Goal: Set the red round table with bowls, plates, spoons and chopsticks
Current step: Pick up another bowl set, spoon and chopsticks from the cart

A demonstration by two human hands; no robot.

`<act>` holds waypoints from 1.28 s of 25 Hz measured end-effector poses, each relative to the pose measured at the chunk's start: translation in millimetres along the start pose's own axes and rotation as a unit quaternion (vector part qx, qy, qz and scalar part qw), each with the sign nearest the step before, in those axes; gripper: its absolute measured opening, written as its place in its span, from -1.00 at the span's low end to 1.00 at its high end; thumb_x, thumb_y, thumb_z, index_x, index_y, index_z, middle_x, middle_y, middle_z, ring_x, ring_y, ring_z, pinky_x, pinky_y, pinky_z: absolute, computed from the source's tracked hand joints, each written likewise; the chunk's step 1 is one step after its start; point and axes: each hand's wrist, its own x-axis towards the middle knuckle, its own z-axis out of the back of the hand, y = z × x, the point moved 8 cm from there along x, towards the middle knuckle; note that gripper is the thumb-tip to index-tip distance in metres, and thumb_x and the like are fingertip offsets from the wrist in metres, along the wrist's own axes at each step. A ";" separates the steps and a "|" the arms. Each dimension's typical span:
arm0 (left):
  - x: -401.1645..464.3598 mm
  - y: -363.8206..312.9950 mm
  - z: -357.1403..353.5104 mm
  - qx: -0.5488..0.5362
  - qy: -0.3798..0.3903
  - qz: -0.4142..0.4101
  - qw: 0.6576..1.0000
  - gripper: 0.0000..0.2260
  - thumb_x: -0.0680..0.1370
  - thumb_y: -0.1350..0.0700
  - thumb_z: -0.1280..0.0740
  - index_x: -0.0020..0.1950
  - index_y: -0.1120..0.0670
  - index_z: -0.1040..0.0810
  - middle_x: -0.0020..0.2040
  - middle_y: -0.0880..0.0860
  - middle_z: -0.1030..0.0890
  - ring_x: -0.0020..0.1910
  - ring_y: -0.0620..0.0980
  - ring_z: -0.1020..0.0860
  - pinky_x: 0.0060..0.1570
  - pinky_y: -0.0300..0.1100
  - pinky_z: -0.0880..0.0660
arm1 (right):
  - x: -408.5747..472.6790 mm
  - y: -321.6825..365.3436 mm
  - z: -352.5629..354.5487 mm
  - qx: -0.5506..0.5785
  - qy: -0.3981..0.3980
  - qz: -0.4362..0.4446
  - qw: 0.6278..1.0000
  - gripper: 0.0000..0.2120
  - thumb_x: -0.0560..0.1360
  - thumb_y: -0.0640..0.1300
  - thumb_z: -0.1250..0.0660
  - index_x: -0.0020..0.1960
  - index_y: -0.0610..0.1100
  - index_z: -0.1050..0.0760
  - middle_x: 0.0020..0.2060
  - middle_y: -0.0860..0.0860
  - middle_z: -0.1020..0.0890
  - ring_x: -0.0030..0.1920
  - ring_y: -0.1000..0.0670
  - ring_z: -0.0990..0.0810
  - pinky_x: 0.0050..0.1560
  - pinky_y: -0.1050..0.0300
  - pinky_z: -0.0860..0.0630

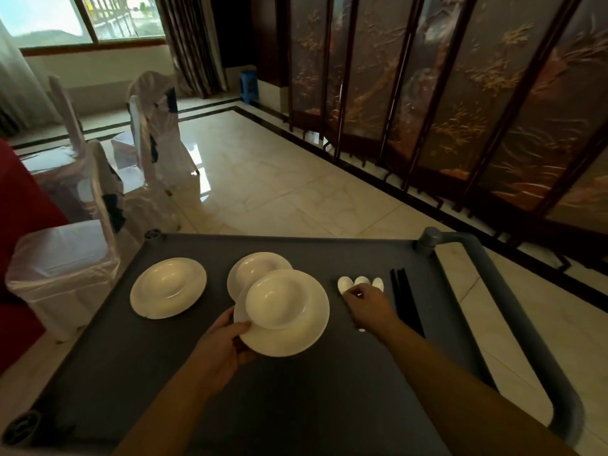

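Cart (296,406) first: a big grey tray top w/ a handle on the right, and all the dishes are kept on it. Red table (19,225) is seen only as an edge far left, beside white-covered chairs (65,258), so nothing is set there yet. The step in hand looks like picking up one place setting from the cart. A plate (296,337) w/ a bowl (279,301) sitting on it is gripped at its near-left rim by the left hand (220,350); thumb is on top of the rim, other fingers are curled under it. Two more plate-and-bowl sets are left on the cart, one (167,287) further left, one (258,269) just behind the held set. White spoons (362,283) lie in a row, black chopsticks (404,301) just to their right. The right hand (368,307) is laid over the spoons, fingers bent down on them; if one is pinched already can't be told. Next, a spoon and chopsticks likely need to be gathered, then all carried left to the table w/ the plate kept level so the bowl isn't slid off.
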 end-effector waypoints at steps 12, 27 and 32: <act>-4.5 5.0 -24.0 0.003 -0.016 -0.030 0.999 -0.48 0.46 0.21 -0.41 0.39 -0.11 -0.47 0.28 0.18 -0.59 0.07 0.21 -0.70 -0.15 0.11 -0.67 | 53.9 -89.1 25.6 -0.179 -0.029 -0.102 0.978 -0.81 0.54 -0.08 -0.39 0.09 -0.16 -0.58 -0.14 -0.07 -0.64 -0.19 0.01 -0.63 -0.36 0.21 -0.48; -2.8 0.7 -35.8 -0.018 -0.012 -0.041 0.999 -0.40 0.47 0.22 -0.40 0.48 -0.10 -0.40 0.30 0.20 -0.58 0.06 0.21 -0.70 -0.14 0.12 -0.67 | 66.8 -76.0 28.5 -0.179 -0.033 -0.087 0.979 -0.78 0.53 -0.09 -0.42 0.11 -0.16 -0.54 -0.31 0.03 -0.45 -0.34 0.11 -0.47 -0.44 0.26 -0.36; 2.0 0.5 -45.5 -0.011 -0.001 -0.036 0.999 -0.50 0.46 0.22 -0.40 0.36 -0.14 -0.47 0.29 0.20 -0.58 0.05 0.20 -0.71 -0.14 0.10 -0.67 | 54.3 -63.2 45.1 -0.165 -0.070 -0.026 0.983 -0.64 0.53 -0.10 -0.40 0.28 -0.19 -0.50 -0.06 -0.06 -0.62 -0.11 0.00 -0.64 -0.28 0.24 -0.50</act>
